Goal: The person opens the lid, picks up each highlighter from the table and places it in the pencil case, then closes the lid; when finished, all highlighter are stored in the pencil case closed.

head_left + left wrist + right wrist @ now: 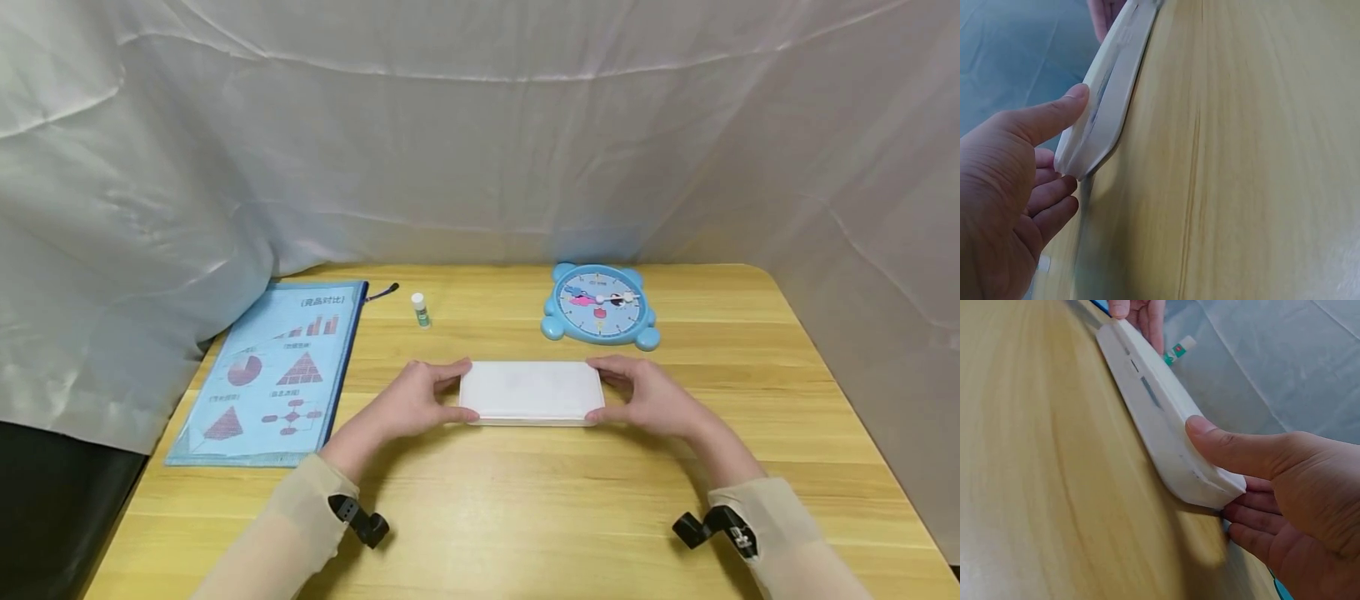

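Observation:
A flat white rectangular case (531, 390), much like a pencil box, lies lengthwise in front of me on the wooden table. My left hand (422, 398) holds its left end, with the thumb on the near edge and the fingers round the far side. At the opposite end my right hand (651, 397) grips it the same way. Both wrist views show the near side of the case (1147, 406), where a narrow slit runs between lid and base. What lies inside is hidden.
A blue zip document pouch (270, 375) printed with charts lies at the left. Behind the case stands a small glue stick (422, 311). To the back right is a blue toy clock (600, 305). A pale curtain (480, 167) hangs along the table's far edge.

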Available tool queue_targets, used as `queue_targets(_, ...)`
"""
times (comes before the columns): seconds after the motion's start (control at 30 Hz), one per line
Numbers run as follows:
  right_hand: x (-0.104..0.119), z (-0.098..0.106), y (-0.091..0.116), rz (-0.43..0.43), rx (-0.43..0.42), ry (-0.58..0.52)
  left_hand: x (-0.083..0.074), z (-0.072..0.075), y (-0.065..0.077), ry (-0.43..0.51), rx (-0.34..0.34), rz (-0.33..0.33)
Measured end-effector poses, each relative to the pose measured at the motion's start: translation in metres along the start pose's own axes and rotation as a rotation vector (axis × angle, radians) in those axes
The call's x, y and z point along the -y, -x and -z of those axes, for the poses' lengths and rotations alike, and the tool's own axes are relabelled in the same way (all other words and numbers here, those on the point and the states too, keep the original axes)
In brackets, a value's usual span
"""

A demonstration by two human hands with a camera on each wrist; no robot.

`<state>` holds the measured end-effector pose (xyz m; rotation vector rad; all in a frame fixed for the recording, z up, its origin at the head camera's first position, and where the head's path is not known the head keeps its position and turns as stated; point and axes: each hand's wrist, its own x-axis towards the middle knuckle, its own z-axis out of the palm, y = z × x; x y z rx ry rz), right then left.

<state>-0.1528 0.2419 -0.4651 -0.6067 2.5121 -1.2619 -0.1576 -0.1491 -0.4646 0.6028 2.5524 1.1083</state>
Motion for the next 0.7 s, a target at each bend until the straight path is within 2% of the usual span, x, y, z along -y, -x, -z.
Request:
queue_targets(0.27, 0.003, -0.006, 0.011, -0.025, -0.02, 0.045, -0.005, -0.005, 0.006, -0.115, -0.011, -0.053)
queue_targets(0.47, 0.007, -0.009, 0.015, -0.008, -0.028, 0.138, -0.007, -0.007, 0.008, -0.146, -0.01, -0.063)
queue_targets(0.7, 0.004, -0.009, 0.015, 0.015, -0.024, 0.161, -0.006, -0.006, 0.008, -0.206, -0.004, -0.089)
